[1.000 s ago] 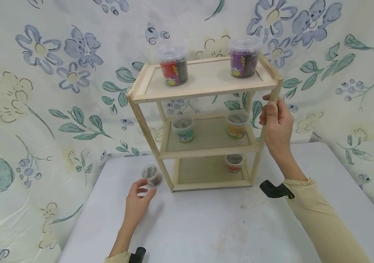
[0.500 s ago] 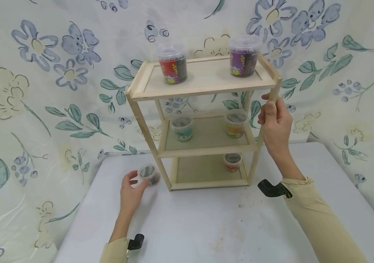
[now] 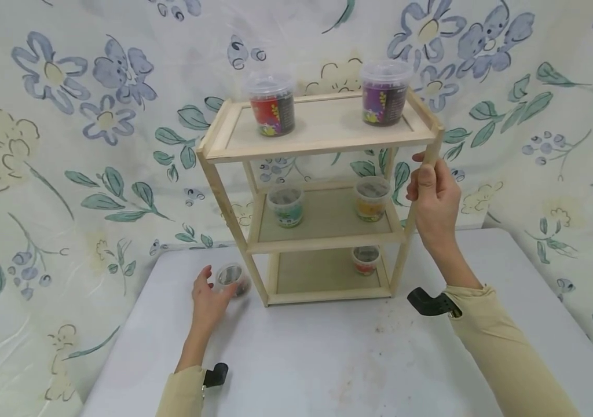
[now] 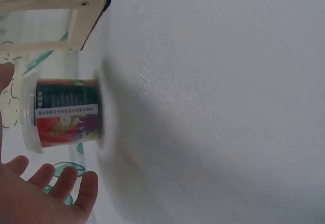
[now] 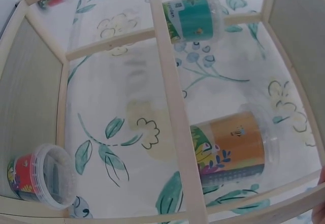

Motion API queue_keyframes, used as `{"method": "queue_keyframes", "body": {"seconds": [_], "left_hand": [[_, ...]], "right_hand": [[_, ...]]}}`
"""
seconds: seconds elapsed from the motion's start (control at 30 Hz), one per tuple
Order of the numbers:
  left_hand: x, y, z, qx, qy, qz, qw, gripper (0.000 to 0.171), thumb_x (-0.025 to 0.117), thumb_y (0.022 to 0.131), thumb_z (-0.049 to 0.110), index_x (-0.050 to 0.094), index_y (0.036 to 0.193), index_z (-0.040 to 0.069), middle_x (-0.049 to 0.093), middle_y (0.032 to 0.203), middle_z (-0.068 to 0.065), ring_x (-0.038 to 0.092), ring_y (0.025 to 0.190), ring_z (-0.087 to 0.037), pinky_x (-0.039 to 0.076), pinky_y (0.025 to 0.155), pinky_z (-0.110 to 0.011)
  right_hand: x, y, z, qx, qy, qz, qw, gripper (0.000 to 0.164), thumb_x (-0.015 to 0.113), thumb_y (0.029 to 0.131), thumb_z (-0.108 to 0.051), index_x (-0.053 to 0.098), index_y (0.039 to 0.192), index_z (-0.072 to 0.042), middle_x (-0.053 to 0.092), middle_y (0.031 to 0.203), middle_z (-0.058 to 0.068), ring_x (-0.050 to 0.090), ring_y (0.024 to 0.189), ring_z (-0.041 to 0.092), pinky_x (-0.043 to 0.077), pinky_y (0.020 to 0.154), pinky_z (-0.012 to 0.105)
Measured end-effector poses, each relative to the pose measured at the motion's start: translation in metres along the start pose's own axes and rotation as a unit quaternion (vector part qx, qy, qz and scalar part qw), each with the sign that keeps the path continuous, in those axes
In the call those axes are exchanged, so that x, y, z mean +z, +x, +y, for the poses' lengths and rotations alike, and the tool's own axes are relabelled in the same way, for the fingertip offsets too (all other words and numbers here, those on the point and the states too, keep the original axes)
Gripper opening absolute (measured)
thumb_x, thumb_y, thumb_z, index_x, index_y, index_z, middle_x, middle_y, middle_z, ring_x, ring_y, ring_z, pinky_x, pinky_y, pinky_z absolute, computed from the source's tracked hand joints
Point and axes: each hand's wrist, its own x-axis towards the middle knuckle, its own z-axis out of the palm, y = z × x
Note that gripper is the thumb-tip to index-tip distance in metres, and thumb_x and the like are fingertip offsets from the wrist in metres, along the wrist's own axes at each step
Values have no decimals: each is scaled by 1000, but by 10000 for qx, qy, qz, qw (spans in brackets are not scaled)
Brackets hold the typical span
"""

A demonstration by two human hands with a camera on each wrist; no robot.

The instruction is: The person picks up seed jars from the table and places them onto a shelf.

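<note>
A small lidded plastic tub (image 3: pixel 230 279) with a red and dark printed label stands upright on the table, left of a three-tier wooden shelf (image 3: pixel 322 249). Around its near left side my left hand (image 3: pixel 208 304) is spread, thumb and fingers on opposite sides. In the left wrist view a gap shows between the fingers (image 4: pixel 86 191) and the tub (image 4: pixel 68 113). My right hand (image 3: pixel 436 202) grips the shelf's front right post, just below the top tier. Only a sliver of that hand shows at the right wrist view's edge.
A red tub (image 3: pixel 273 110) and a purple tub (image 3: pixel 385 98) stand on the top tier. A teal tub (image 3: pixel 287 208) and an orange tub (image 3: pixel 372 202) are on the middle one. Another red tub (image 3: pixel 365 260) sits at the bottom right. Patterned cloth hangs behind the white table (image 3: pixel 296 359).
My left hand has moved slightly left and forward, bringing its thumb and fingers around the small tub. The right hand keeps its grip on the post.
</note>
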Motion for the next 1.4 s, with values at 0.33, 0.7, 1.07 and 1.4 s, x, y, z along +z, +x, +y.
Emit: {"method": "queue_keyframes", "body": {"seconds": [0.33, 0.7, 1.07, 1.4], "left_hand": [[-1, 14, 8, -28, 964, -222, 9951, 100, 73, 85, 43, 14, 153, -2, 28, 148, -32, 29, 131, -48, 35, 103, -63], [-2, 12, 10, -221, 1193, -263, 9923, 90, 67, 87, 48, 28, 149, -3, 44, 139, -32, 49, 119, -45, 42, 95, -57], [8, 9, 12, -228, 1090, -345, 9932, 90, 68, 87, 50, 28, 150, -1, 43, 143, -32, 49, 122, -45, 42, 96, -58], [5, 13, 0, -95, 1460, -274, 9889, 92, 68, 86, 54, 30, 149, -2, 47, 138, -33, 52, 115, -45, 45, 90, -56]], "right_hand": [[0, -5, -6, 94, 105, 104, 9998, 22, 49, 104, -28, 64, 109, -13, 47, 68, -1, 45, 59, 10, 41, 57, 21], [-2, -6, -18, 80, 274, 155, 9995, 23, 50, 103, -28, 64, 109, -9, 46, 69, 1, 44, 59, 12, 40, 57, 23], [-9, -5, -18, 59, 245, -9, 9997, 21, 51, 103, -28, 64, 107, -13, 46, 67, 1, 44, 58, 12, 40, 57, 22], [-1, -7, -14, 190, 103, -98, 9997, 19, 47, 104, -24, 63, 108, -15, 46, 66, 2, 43, 57, 13, 39, 55, 24]]}}
